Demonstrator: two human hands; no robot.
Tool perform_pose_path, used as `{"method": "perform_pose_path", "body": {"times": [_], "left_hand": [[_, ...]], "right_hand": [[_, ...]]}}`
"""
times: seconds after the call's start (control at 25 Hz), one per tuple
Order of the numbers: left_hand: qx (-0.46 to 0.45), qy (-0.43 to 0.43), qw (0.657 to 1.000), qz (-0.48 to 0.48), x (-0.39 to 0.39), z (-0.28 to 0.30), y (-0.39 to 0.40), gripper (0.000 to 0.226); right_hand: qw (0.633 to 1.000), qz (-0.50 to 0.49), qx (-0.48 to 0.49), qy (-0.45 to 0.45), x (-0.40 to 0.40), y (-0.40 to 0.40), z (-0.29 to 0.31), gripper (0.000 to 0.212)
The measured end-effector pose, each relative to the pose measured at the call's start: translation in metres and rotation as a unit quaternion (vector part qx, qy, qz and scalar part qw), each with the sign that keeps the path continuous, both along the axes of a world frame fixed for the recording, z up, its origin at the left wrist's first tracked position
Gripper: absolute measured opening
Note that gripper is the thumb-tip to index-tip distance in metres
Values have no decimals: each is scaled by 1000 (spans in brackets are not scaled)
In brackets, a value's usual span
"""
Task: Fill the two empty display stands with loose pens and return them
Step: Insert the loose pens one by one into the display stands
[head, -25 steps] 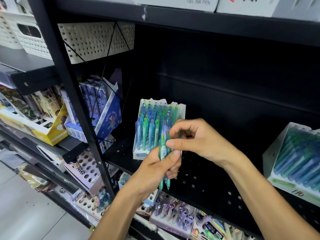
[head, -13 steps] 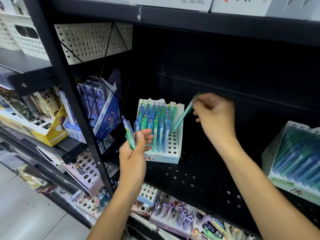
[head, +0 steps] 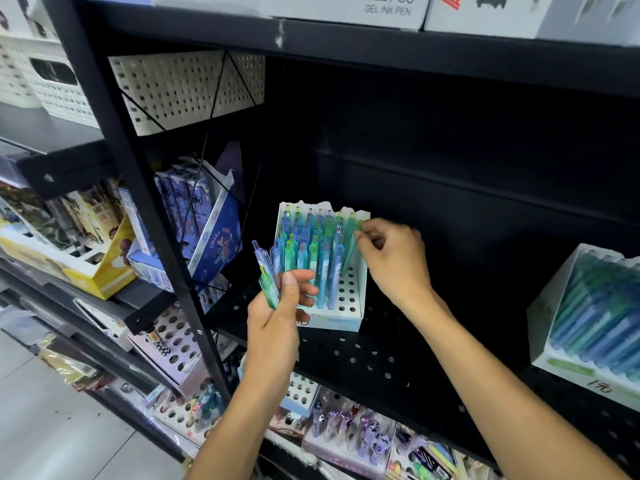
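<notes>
Our left hand [head: 277,317] gripped two loose pens [head: 266,275]; our right hand [head: 391,258] pinched a green pen [head: 354,244] at the display stand [head: 349,299].

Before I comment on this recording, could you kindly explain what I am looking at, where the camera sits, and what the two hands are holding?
There is no machine here: a person works with two bare hands, and the one picture comes from a wide-angle camera on their head, looking forward and down. They face a black perforated shelf in a stationery shop. On it stands a white display stand, mostly filled with blue and green pens, with some holes open on its right side. The left hand grips a few loose pens. The right hand pinches one green pen by its top, at the stand's right edge. Further right on the shelf sits another stand full of pens. A cream basket hangs above.
</notes>
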State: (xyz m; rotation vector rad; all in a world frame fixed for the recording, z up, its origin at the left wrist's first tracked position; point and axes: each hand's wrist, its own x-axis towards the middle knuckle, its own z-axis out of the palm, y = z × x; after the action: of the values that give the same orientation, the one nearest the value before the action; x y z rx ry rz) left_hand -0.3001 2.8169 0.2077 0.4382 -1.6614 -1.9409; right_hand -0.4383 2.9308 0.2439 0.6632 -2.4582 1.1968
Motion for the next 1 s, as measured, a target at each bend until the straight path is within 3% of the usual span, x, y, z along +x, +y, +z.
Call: {"method": "perform_pose_path", "body": {"times": [0.2, 0.28, 0.36, 0.44, 0.6, 0.68, 0.8, 0.96, 1.0], "left_hand": [[11, 7, 998, -55, -2, 2, 5, 33], [3, 5, 995, -104, -3, 5, 3, 31], [-23, -11, 984, -175, -3, 8, 2, 33], [-54, -28, 969, -238, -3, 12, 6, 38], [-66, -18, 959, -276, -4, 16, 15, 36], [-77, -22, 961, -266, -6, 15, 17, 32], [-108, -55, 968, -221, -6, 15, 20, 30], [-201, -59, 973, -94, 1, 13, 9, 55], [-205, -44, 976, -55, 2, 12, 4, 54]], "right_hand": [[986, -36, 161, -5, -9, -7, 16, 19], [993, -44, 98, 47, 4, -4, 24, 18], [993, 107, -51, 22, 26, 0, 33, 11], [956, 267, -77, -95, 47, 3, 41, 10], [913, 328, -84, -229, 44, 15, 48, 14], [902, 331, -85, -264, 39, 21, 46, 16], [927, 292, -93, -216, 38, 24, 41, 11], [942, 126, -285, -122, 22, 41, 51, 17], [948, 84, -292, -90, 16, 45, 53, 17]]}}
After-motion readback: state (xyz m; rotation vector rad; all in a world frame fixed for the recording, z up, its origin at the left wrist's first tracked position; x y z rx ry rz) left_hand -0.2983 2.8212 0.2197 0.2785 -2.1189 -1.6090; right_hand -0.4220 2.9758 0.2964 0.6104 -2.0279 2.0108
